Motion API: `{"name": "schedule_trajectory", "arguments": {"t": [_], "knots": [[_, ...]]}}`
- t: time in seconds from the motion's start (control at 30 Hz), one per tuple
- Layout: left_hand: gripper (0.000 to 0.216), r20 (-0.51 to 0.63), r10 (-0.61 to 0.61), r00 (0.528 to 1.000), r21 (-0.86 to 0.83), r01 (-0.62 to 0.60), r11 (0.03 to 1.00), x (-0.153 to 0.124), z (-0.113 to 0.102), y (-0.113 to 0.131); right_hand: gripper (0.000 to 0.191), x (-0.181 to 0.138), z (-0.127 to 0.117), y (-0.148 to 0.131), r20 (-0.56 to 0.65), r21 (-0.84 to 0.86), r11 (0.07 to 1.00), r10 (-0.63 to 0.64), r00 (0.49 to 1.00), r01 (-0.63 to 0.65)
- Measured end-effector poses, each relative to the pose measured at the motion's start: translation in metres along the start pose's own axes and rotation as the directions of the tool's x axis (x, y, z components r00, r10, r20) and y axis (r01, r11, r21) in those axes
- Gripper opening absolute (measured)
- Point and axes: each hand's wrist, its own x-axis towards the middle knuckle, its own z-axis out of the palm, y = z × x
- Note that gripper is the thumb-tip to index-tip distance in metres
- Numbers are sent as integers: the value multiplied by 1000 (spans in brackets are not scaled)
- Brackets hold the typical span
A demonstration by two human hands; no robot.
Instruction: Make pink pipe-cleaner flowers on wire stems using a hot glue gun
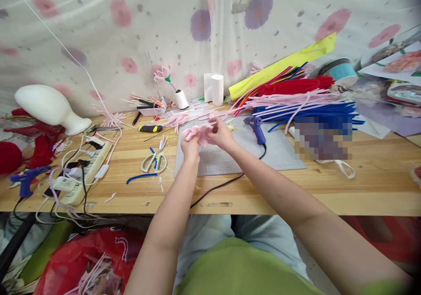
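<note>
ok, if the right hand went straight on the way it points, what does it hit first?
The right hand points up-left, straight into the flower that it and the left hand hold. Past that, probably the loose pink pieces, then the spool; depth unclear.

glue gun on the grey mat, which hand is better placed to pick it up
Right, probably. Both hands hold the pink flower, but the right hand lies just beside the glue gun, nothing between them. The left hand is on the flower's far side, nearer the scissors.
</note>
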Motion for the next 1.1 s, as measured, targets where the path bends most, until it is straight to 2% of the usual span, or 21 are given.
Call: {"name": "schedule_trajectory", "arguments": {"t": [0.17, 0.33, 0.57, 0.67, 0.77, 0.9, 0.97, 1.1], "knots": [[20, 21, 3, 1000, -27, -3, 1000, 2, 1, -2, 42, 10, 1, 6, 90, 34, 997, 61, 994, -65], [24, 83, 10, 997, -24, -8, 1000, 1, 1, -2, 42, 10, 3, 2, 77, -31, 998, 59, 995, -57], [26, -18, 19, 1000, -41, -20, 999, 0, 3, -4, 43, 7, 6, -3, 43, -22, 999, 47, 998, -46], [25, -24, 8, 1000, -33, -9, 999, 1, 2, -3, 42, 8, 8, 0, 39, 4, 999, 39, 998, -39], [24, 5, 101, 995, 56, -101, 993, 2, -3, -1, 29, 8, 11, 2, 53, 31, 999, -27, 998, 25], [29, 44, 309, 950, 203, -311, 929, 8, -14, 4, 10, 5, 19, -2, 44, 35, 999, -39, 998, 37], [31, 77, 344, 936, 213, -353, 911, 14, -19, 6, 13, 2, 22, -5, 44, 68, 997, -42, 998, 39], [31, 204, 340, 918, 267, -387, 883, 32, -33, 15, 41, -4, 15, -1, 142, 222, 973, -91, 986, 58]]}}
